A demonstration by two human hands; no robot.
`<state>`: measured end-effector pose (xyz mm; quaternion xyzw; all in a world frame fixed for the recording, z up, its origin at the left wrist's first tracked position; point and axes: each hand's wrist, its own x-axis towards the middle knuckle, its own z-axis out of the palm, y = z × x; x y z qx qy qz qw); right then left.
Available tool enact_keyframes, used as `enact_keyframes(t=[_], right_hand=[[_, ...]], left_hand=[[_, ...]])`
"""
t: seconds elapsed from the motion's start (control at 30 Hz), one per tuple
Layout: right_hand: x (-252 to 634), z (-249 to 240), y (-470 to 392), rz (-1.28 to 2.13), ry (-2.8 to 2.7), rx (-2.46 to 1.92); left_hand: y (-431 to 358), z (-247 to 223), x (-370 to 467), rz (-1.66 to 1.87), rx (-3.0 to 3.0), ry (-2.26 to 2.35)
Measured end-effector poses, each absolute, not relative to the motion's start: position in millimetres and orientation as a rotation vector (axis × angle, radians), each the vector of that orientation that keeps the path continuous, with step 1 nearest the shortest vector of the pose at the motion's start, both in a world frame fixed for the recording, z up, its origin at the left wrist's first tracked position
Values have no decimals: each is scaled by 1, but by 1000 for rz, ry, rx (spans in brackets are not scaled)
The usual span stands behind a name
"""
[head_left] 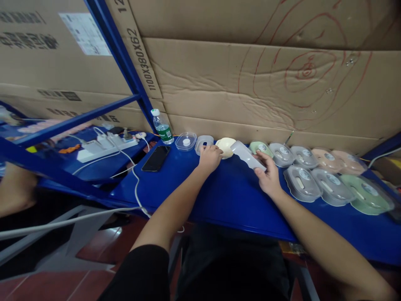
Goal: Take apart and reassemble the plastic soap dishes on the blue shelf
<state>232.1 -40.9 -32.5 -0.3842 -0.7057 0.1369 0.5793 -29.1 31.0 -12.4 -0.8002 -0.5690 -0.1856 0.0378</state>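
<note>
Head view: we hold a pale translucent piece (247, 155) tilted above the blue bench (232, 194), our right fingers (262, 164) closed on its end. Our left hand (210, 158) reaches between a grey container (200, 144) and a cream dish (226, 146); we cannot tell whether its fingers grip anything. Lidded containers (303, 184) stand in two rows to our right.

Looks forward and down from head height, close above the near edge of the blue bench (233, 200); faces the cardboard sheet (200, 67) behind the far edge and reaches well past the left edge.
</note>
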Motion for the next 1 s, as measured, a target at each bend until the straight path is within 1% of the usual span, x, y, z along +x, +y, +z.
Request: enact_keyframes(t=[1.0], right_hand=[[233,-33,-40,332,-1655,-936]], left_hand=[[48,-19,-35,-556,-2372,-1755]])
